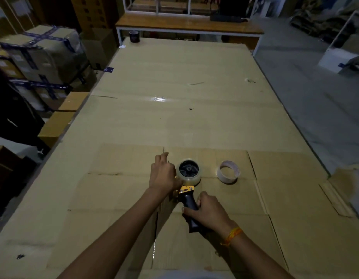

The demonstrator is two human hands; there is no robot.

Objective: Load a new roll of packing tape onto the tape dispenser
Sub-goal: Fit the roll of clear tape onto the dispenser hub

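A tape dispenser with a yellow frame and black handle lies on the cardboard-covered table. A clear roll of packing tape sits around its black hub. My right hand grips the black handle. My left hand presses against the left side of the roll and the frame, fingers curled; what they pinch is hidden. To the right, apart from the dispenser, an empty whitish tape core lies flat.
A dark tape roll stands at the table's far left corner. Stacked cardboard boxes line the left side. A wooden bench runs behind the table, and grey floor lies to the right.
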